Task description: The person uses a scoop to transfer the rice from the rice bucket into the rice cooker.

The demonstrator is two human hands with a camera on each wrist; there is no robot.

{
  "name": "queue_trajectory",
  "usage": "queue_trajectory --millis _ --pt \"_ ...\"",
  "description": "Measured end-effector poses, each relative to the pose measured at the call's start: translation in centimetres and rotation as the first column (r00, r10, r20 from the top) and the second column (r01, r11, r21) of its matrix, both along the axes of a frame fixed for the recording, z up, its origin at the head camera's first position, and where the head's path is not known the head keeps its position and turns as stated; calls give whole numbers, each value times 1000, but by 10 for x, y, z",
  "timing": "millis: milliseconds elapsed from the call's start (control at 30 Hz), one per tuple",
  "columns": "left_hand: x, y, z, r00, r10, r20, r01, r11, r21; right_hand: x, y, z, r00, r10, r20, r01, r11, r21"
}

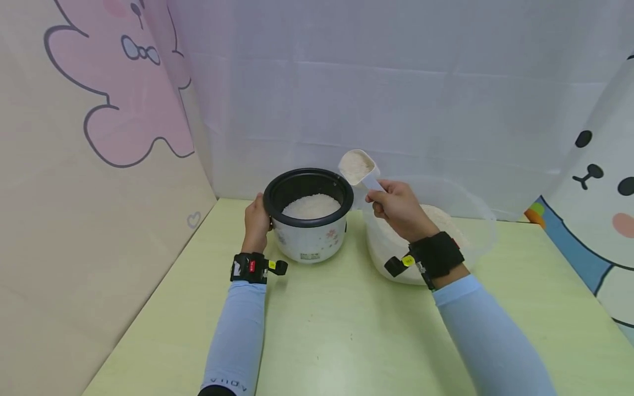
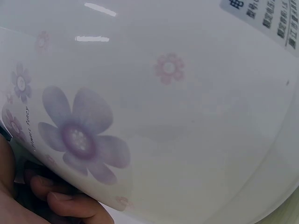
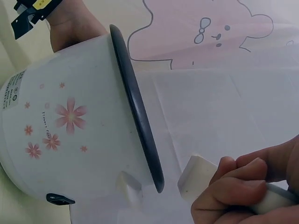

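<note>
A white rice cooker (image 1: pixel 309 239) with a black rim and printed flowers stands on the table, white rice (image 1: pixel 312 207) inside it. My left hand (image 1: pixel 256 223) grips its left side; in the left wrist view, curled fingers (image 2: pixel 70 203) lie at a dark handle low on the flowered wall. My right hand (image 1: pixel 398 209) pinches the handle of a white measuring scoop (image 1: pixel 369 175), which is filled with rice and held up just right of the cooker's rim. In the right wrist view the scoop (image 3: pixel 196 177) is partly covered by the fingers.
A large translucent tub (image 1: pixel 480 220) of rice stands at the right, partly behind my right hand and wrist. The pale green table (image 1: pixel 317 330) meets a white curtain (image 1: pixel 396 99) at the back and a cartoon-printed wall (image 1: pixel 99 220) at the left.
</note>
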State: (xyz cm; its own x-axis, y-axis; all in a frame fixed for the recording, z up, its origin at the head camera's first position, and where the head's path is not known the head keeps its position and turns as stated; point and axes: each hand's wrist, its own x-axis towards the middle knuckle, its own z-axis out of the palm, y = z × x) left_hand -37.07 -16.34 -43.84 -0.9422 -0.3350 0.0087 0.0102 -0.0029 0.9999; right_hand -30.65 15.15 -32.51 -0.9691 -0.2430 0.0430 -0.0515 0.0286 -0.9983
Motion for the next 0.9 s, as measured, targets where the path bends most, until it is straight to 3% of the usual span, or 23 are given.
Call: queue_trajectory --millis 333,600,900 --pt "1 0 1 1000 -3 -1 3 1000 9 -5 -19 -2 997 -40 -60 46 993 105" --pt "0 0 1 1000 7 -5 -7 1000 11 -10 -33 -3 987 -95 -128 122 968 219" --pt "1 1 3 1000 5 -10 -4 1000 16 -14 -49 -2 984 -100 -147 136 955 265"
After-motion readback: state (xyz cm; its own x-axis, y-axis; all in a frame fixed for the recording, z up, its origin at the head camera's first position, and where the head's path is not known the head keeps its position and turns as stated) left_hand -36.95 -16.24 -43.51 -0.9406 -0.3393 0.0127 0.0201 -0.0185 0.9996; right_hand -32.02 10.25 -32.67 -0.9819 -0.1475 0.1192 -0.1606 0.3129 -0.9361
